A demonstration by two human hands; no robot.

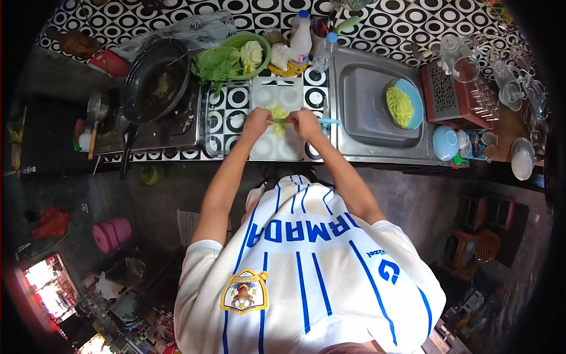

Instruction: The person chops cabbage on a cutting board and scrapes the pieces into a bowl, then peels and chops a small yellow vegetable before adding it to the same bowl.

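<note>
A knife lies crosswise between my hands, its light blue handle point(330, 121) sticking out to the right. My right hand point(306, 124) is closed around it near where the handle meets the blade. At the other end my left hand point(257, 123) is closed, its fingers pinching the blade's tip. Under and around the blade is a small heap of finely chopped green vegetable point(277, 111). It rests on a pale, see-through cutting board point(271, 144) laid over the patterned tiles.
Right of the board, a blue bowl point(417, 97) of shredded green vegetable stands in the steel sink point(354, 144). A green basin point(266, 52) of leafy vegetables and bottles point(302, 38) stand behind. On the left, a dark wok point(138, 88) sits on the stove, its handle jutting over the edge.
</note>
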